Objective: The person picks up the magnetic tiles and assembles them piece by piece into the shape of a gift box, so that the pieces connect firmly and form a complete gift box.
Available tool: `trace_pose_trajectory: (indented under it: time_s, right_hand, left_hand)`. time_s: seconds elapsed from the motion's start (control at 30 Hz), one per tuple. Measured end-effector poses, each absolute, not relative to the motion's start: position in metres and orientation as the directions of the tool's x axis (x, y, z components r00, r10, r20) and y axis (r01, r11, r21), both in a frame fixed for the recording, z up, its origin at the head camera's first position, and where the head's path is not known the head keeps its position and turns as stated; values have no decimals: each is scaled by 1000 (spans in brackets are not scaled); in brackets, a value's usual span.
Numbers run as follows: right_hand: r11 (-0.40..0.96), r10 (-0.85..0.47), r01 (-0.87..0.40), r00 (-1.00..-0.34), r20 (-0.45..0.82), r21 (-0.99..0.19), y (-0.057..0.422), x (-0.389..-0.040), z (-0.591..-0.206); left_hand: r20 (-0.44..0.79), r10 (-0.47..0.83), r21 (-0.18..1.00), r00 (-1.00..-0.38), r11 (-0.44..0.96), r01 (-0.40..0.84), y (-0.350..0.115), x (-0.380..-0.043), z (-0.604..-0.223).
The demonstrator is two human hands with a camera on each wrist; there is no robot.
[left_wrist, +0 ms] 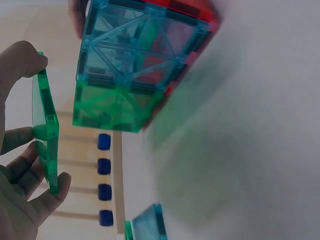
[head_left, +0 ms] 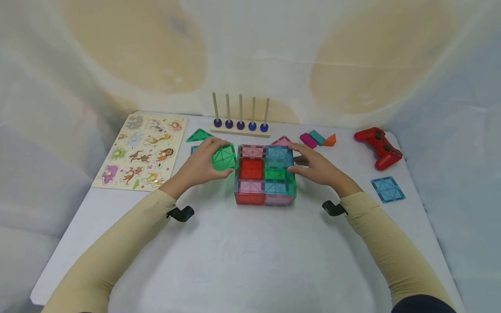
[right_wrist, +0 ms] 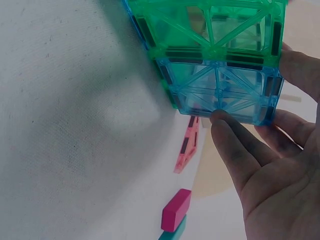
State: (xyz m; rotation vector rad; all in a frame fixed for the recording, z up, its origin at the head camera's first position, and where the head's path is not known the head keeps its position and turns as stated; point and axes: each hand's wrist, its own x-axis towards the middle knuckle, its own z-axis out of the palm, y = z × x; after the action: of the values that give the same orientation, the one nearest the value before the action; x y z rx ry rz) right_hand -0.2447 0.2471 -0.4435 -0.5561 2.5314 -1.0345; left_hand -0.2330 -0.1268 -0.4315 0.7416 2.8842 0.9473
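A box built of clear coloured magnetic tiles (head_left: 250, 168) stands mid-table, with red, pink, blue and green panels. To its left, my left hand (head_left: 201, 163) pinches a green magnetic tile (head_left: 224, 157) by its edges, between thumb and fingers. In the left wrist view this tile (left_wrist: 46, 127) stands on edge, apart from the box's blue and green side (left_wrist: 132, 45). At the box's back right corner, my right hand (head_left: 315, 164) grips with thumb and fingers. The right wrist view shows its fingertips (right_wrist: 218, 117) at the edge of a blue tile (right_wrist: 220, 90), beside a green one.
An animal puzzle board (head_left: 141, 150) lies at left. Behind the box are a peg stand (head_left: 240, 127) with blue beads, a green triangle tile (head_left: 198, 135) and a pink tile (head_left: 282, 141). Coloured blocks (head_left: 318, 138), a red game controller (head_left: 379, 148) and a blue tile (head_left: 388, 189) lie right.
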Motion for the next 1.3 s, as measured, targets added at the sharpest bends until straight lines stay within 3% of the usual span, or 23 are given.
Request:
trace_pose_trajectory:
  time_s: [0.4,0.8,1.13,1.3]
  right_hand:
    - [652,-489,-242,-858,-155,-718,246,-245,-443]
    - [645,-490,-246,-860,-144,-723,244,-244,-442]
    - [640,-494,-241,-857,-150,-729,246,-243,-440]
    - [636,-498,-238,-853,-155,-734,246,-243,-441]
  left_hand:
    - [74,552,472,-830,714,517,-82,-266,-421]
    - [11,625,470,-781,686,555,-58,-273,-430]
    - [23,640,505,-768,656,561,-58,-275,-436]
    - [-18,601,510,-799,693,509,-67,-275,-443]
